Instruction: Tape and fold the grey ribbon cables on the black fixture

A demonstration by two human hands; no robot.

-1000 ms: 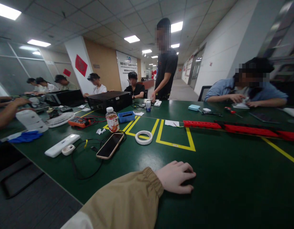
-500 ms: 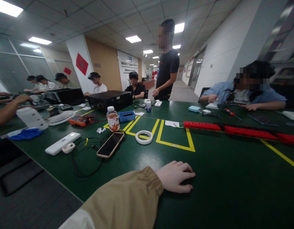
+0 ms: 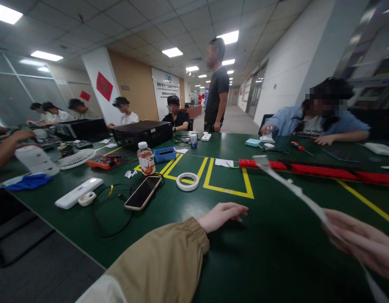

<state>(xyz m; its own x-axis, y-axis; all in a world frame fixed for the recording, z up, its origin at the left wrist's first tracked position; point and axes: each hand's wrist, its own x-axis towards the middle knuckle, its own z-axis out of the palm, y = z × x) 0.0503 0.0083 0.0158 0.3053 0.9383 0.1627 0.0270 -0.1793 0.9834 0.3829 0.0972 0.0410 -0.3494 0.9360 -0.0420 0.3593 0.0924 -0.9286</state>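
Observation:
My left hand [image 3: 222, 215], coming out of a tan sleeve, is just over the green table [image 3: 169, 235]. Its fingers are stretched out and hold nothing. From the right edge comes my right hand [image 3: 360, 240], closed on a thin white sheet [image 3: 304, 202]. That sheet appears almost edge-on, slanting from upper left to lower right; motion blur hides whether it is paper or plastic. Beyond my left hand lie a white roll of tape [image 3: 187, 187] and a phone [image 3: 143, 192] with a dark screen. Neither is touched.
Yellow tape outlines [image 3: 228, 191] mark the table. A bottle [image 3: 146, 158], blue tray [image 3: 164, 154], black case [image 3: 143, 135] and orange multimeter [image 3: 102, 162] stand farther back. Red strips [image 3: 323, 170] run along the right. Several people sit around; one person [image 3: 217, 90] stands.
My right hand has come into view from the right with the white sheet. My left hand has lifted from lying flat, its fingers drawn closer together. The standing person's arm has dropped.

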